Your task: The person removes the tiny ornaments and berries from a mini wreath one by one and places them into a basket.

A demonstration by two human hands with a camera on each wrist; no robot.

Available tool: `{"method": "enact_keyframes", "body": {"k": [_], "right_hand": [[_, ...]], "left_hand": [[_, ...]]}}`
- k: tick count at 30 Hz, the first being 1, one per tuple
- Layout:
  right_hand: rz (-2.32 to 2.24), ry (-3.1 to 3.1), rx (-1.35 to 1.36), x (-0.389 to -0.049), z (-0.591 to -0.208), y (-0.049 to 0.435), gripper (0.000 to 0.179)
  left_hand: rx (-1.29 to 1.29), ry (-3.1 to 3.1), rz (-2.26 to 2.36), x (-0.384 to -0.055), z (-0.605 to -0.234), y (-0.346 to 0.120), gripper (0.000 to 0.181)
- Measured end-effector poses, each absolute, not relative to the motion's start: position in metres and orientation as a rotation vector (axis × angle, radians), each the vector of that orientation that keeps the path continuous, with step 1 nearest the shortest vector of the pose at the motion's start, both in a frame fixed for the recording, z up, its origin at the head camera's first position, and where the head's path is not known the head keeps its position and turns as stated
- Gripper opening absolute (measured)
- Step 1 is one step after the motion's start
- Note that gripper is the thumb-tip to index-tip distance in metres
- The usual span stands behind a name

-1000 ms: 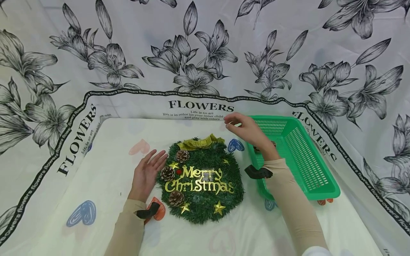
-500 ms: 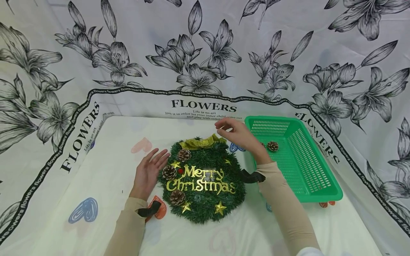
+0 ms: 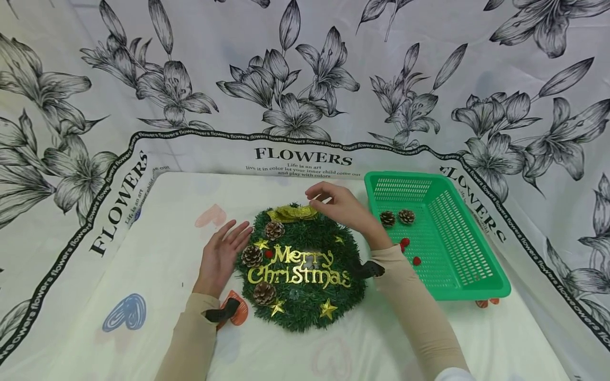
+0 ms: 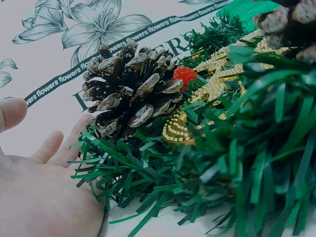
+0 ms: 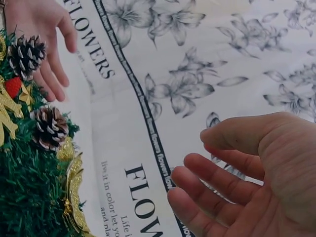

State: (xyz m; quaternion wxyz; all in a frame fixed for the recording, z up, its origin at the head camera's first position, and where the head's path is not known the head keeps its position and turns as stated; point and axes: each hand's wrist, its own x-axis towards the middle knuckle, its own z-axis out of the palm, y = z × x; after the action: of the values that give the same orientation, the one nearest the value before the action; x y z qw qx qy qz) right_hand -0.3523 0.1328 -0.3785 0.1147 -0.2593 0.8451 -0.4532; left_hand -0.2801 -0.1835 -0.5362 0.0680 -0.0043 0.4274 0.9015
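A green tinsel wreath lies on the table, with gold "Merry Christmas" lettering across it. Along its left side sit several pine cones, a red berry and gold stars. At the top edge is a gold ribbon bow. My left hand rests at the wreath's left edge, palm up, fingers spread and relaxed. Over the bow's right end hangs my right hand, fingers loosely bent; the right wrist view shows nothing in its fingers.
To the right stands a green plastic basket. Inside it are two pine cones and a few red berries. A white cloth with printed hearts covers the table, and a flower-print curtain rises behind.
My right hand has moved left from beside the basket to above the bow, uncovering the basket's pine cones and berries. My left hand has stayed by the wreath.
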Motion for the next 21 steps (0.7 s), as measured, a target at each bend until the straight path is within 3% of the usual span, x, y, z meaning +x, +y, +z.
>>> {"method": "enact_keyframes", "body": {"k": [21], "right_hand": [[-1.259, 2.408, -0.872, -0.340, -0.392, 0.101, 0.025]], "left_hand": [[-0.031, 1.253, 2.734, -0.281, -0.537, -0.184, 0.062]]}}
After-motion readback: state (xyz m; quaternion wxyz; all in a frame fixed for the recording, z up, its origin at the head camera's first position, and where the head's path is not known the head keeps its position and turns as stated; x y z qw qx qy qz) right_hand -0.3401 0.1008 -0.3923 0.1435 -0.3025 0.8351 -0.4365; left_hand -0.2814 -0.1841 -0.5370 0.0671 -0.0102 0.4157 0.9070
